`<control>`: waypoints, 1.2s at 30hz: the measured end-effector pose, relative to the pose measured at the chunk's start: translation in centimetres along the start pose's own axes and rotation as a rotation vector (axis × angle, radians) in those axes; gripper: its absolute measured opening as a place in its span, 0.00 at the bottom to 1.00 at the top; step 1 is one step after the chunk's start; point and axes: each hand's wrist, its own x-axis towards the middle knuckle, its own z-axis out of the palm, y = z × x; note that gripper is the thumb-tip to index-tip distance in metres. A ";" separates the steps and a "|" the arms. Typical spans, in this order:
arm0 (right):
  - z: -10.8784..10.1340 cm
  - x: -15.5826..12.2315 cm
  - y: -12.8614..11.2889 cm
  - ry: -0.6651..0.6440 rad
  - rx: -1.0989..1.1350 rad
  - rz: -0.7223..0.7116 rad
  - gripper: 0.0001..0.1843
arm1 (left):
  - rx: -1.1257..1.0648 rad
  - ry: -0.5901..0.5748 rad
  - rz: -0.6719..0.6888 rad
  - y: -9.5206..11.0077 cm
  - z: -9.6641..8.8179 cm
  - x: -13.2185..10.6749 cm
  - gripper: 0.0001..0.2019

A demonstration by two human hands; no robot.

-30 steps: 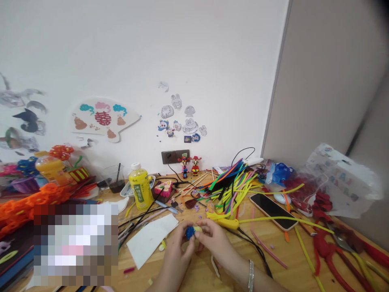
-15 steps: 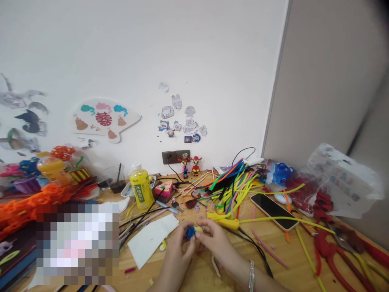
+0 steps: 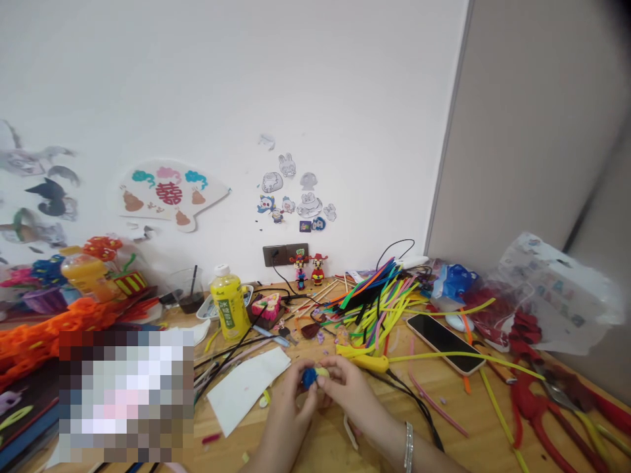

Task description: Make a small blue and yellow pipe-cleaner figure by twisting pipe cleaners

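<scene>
Between my two hands, just above the wooden table, is a small blue and pale yellow fuzzy craft piece (image 3: pixel 309 376), perhaps of pipe cleaner. My left hand (image 3: pixel 294 397) grips its blue side with thumb and fingers. On the yellow side, my right hand (image 3: pixel 345 384) pinches it with thumb and fingertips. The fingers hide part of the piece. Close behind my right hand lies a yellow glue gun (image 3: pixel 371 362) with a black cord. A white sheet of paper (image 3: pixel 246 387) rests to the left of my left hand.
Pipe cleaners (image 3: pixel 374 309) heap up at the back. On the right are a phone (image 3: pixel 446 343), red-handled pliers (image 3: pixel 535 401) and a plastic bag (image 3: pixel 557 295). A yellow drink bottle (image 3: pixel 229 305) stands back left, near a cup (image 3: pixel 190 292). Two small figures (image 3: pixel 318 269) stand against the wall.
</scene>
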 end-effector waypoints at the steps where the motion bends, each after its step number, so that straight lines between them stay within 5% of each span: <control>1: 0.0 0.0 0.0 -0.002 0.002 -0.004 0.17 | -0.003 0.006 0.004 0.0 0.0 0.0 0.11; 36: 0.0 0.0 0.0 0.014 0.001 0.002 0.17 | 0.010 -0.011 -0.013 -0.2 0.1 0.0 0.12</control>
